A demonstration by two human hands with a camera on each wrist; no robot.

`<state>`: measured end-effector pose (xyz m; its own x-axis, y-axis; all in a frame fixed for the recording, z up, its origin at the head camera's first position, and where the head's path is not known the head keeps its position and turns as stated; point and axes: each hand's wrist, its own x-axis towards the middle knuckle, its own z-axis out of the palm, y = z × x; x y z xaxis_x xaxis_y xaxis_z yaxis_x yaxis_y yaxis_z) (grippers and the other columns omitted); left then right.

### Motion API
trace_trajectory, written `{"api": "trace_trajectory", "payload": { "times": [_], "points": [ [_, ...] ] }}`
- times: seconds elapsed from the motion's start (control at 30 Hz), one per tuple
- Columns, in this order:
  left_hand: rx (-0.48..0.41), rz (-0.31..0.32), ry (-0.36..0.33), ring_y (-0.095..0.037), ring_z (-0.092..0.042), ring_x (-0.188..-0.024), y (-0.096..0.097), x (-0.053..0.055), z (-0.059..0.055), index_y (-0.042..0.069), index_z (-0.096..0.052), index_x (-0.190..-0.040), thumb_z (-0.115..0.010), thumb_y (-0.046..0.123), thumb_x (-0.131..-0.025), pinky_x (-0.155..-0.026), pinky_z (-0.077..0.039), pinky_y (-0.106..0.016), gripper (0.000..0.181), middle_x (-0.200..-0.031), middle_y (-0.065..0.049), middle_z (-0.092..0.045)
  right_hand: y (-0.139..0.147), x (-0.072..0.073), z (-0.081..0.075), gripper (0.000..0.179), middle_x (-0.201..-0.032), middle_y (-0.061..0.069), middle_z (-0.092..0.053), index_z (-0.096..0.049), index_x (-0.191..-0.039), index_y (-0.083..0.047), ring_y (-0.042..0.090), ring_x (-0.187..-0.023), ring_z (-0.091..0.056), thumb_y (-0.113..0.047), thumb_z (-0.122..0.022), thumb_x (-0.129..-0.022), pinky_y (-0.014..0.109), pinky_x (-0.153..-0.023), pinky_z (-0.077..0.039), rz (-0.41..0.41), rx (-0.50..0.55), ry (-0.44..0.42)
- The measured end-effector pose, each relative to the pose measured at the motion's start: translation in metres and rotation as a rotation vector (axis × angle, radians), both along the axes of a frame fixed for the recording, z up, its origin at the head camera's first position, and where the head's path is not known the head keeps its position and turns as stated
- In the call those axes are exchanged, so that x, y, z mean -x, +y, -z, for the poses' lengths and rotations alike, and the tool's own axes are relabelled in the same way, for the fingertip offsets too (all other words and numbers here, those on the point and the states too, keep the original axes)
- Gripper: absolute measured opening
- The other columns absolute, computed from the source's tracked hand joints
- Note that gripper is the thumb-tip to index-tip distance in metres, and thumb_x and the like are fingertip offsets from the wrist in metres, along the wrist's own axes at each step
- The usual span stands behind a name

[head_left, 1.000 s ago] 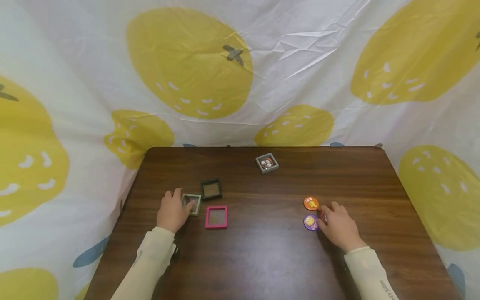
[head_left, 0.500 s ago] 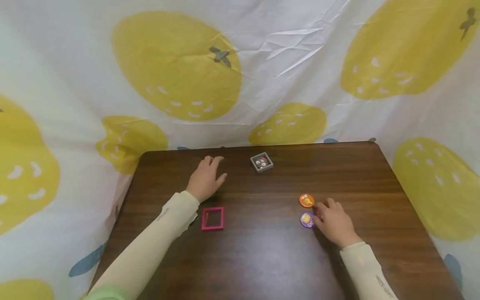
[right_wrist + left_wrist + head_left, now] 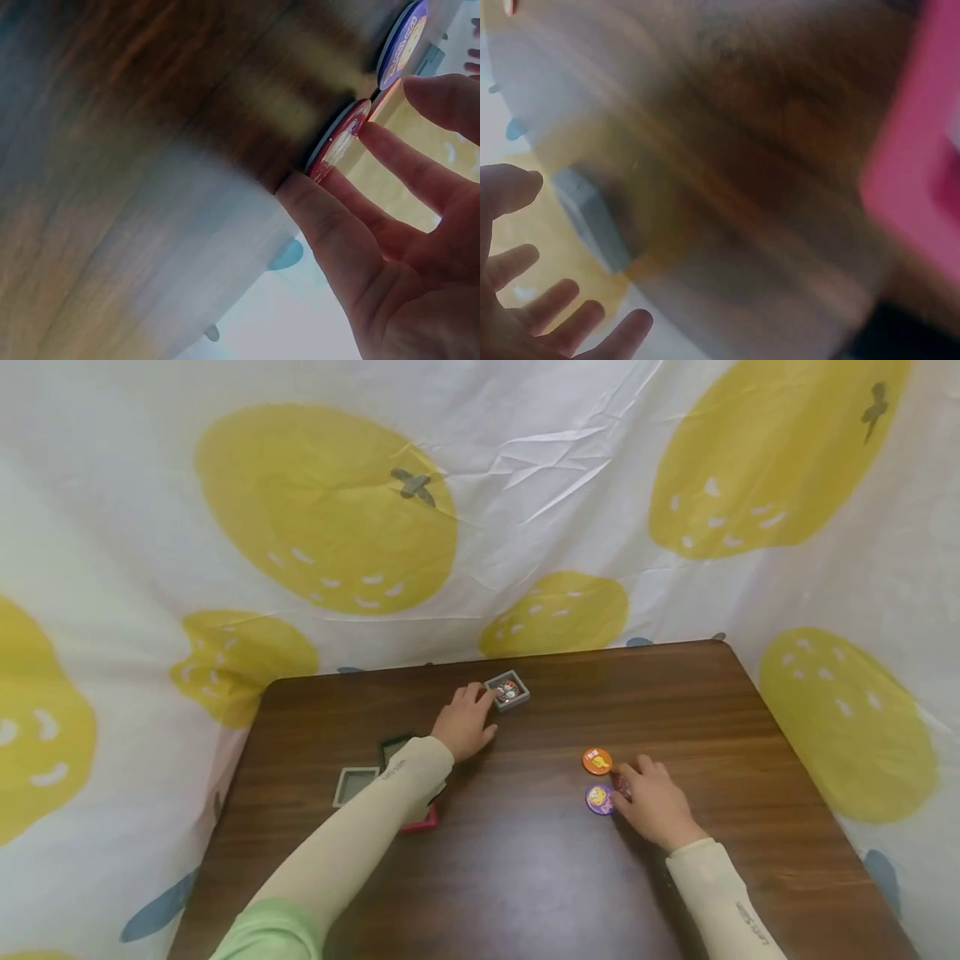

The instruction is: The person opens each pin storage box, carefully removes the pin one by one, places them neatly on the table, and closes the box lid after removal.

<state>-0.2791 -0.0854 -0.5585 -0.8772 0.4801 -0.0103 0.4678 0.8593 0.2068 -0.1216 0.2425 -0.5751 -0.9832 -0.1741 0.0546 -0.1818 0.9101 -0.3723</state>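
My left hand (image 3: 463, 724) reaches forward, its fingers at the near-left corner of a small grey square frame (image 3: 507, 691) that holds a round picture piece. In the left wrist view the fingers are spread and extended, a little apart from the grey frame (image 3: 592, 217). My right hand (image 3: 652, 802) rests at a red round badge, mostly covered by it in the head view. Seen from the right wrist, extended fingertips touch the edge of the red badge (image 3: 341, 142), which lies on the table. An orange badge (image 3: 597, 762) and a purple badge (image 3: 600, 799) lie just left of the right fingers.
Beneath or beside the left forearm lie a pale grey-green frame (image 3: 352, 785), a dark frame (image 3: 390, 750) and a pink frame (image 3: 422, 821), the latter two partly hidden. A lemon-patterned cloth (image 3: 480, 527) hangs along the back and sides of the brown table (image 3: 517, 877).
My left hand has left the pale grey-green frame and travelled right and forward to the grey frame at the back. The right hand stays at the red badge. The head view shifts slightly.
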Motion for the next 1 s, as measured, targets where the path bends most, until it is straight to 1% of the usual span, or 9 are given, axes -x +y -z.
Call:
{"api": "trace_trajectory", "payload": {
  "times": [0.1,0.17,0.3,0.47,0.57,0.7,0.83,0.9,1.0],
  "points": [
    [0.054,-0.004,-0.025,-0.042,-0.037,-0.152,0.006,0.002,0.012,0.016,-0.04,-0.168,-0.073,0.034,-0.107,-0.099,-0.056,-0.059,0.072,-0.167,-0.02,-0.037,-0.002,0.0,0.002,0.041,-0.118,0.024,-0.061,-0.073,-0.127,0.002,0.046,-0.11,-0.061,-0.019,-0.081,-0.093,0.062,-0.075,-0.06,0.003,0.006,-0.006],
    [0.091,-0.004,-0.031,-0.041,-0.033,-0.155,0.008,0.004,0.02,0.018,-0.037,-0.17,-0.071,0.037,-0.107,-0.102,-0.054,-0.06,0.074,-0.17,-0.018,-0.033,-0.002,0.0,0.003,0.041,-0.117,0.024,-0.061,-0.073,-0.128,0.002,0.045,-0.109,-0.061,-0.02,-0.082,-0.094,0.062,-0.075,-0.06,0.002,0.007,-0.009],
    [0.127,-0.008,-0.05,-0.041,-0.028,-0.158,0.012,0.006,0.028,0.02,-0.035,-0.171,-0.071,0.039,-0.107,-0.107,-0.05,-0.062,0.076,-0.173,-0.016,-0.029,-0.002,0.0,0.003,0.043,-0.117,0.024,-0.061,-0.072,-0.129,0.003,0.044,-0.108,-0.061,-0.021,-0.082,-0.094,0.061,-0.076,-0.06,0.005,0.004,-0.012],
    [0.108,-0.003,-0.05,-0.041,-0.028,-0.157,0.014,0.007,0.03,0.019,-0.038,-0.17,-0.071,0.038,-0.107,-0.107,-0.049,-0.063,0.073,-0.173,-0.016,-0.03,0.0,0.0,0.002,0.043,-0.116,0.024,-0.061,-0.072,-0.128,0.003,0.044,-0.106,-0.06,-0.02,-0.083,-0.094,0.061,-0.074,-0.06,0.012,0.004,-0.007],
    [0.081,-0.007,-0.042,-0.042,-0.029,-0.157,0.013,0.006,0.029,0.016,-0.044,-0.166,-0.071,0.038,-0.107,-0.107,-0.05,-0.063,0.069,-0.17,-0.018,-0.032,0.0,0.0,0.001,0.043,-0.117,0.024,-0.061,-0.072,-0.128,0.003,0.045,-0.107,-0.06,-0.021,-0.083,-0.094,0.061,-0.074,-0.06,0.012,0.002,-0.011],
    [0.037,-0.02,-0.004,-0.042,-0.032,-0.155,0.012,0.006,0.029,0.008,-0.057,-0.152,-0.074,0.041,-0.105,-0.103,-0.053,-0.06,0.06,-0.166,-0.024,-0.035,-0.001,0.0,0.0,0.044,-0.119,0.025,-0.061,-0.072,-0.129,0.004,0.045,-0.108,-0.06,-0.021,-0.083,-0.094,0.062,-0.075,-0.061,0.014,-0.001,-0.017],
    [0.044,-0.018,0.031,-0.041,-0.035,-0.153,0.011,0.005,0.028,0.005,-0.065,-0.137,-0.078,0.045,-0.101,-0.1,-0.056,-0.057,0.056,-0.164,-0.024,-0.038,-0.001,0.0,0.0,0.044,-0.12,0.026,-0.061,-0.072,-0.129,0.005,0.046,-0.11,-0.06,-0.02,-0.083,-0.094,0.062,-0.076,-0.061,0.018,-0.006,-0.018],
    [0.053,-0.014,0.024,-0.04,-0.039,-0.15,0.01,0.003,0.027,0.004,-0.067,-0.134,-0.08,0.044,-0.1,-0.099,-0.057,-0.056,0.054,-0.161,-0.023,-0.042,-0.002,0.0,0.0,0.045,-0.121,0.027,-0.061,-0.072,-0.129,0.005,0.047,-0.11,-0.06,-0.02,-0.083,-0.094,0.063,-0.077,-0.061,0.02,-0.007,-0.021],
    [0.061,-0.008,0.001,-0.038,-0.048,-0.141,0.01,0.001,0.024,0.003,-0.069,-0.131,-0.081,0.042,-0.1,-0.094,-0.058,-0.055,0.05,-0.153,-0.021,-0.05,-0.002,-0.001,0.0,0.045,-0.121,0.027,-0.061,-0.072,-0.13,0.004,0.046,-0.11,-0.06,-0.02,-0.083,-0.094,0.062,-0.077,-0.061,0.022,-0.006,-0.024]
  ]
}}
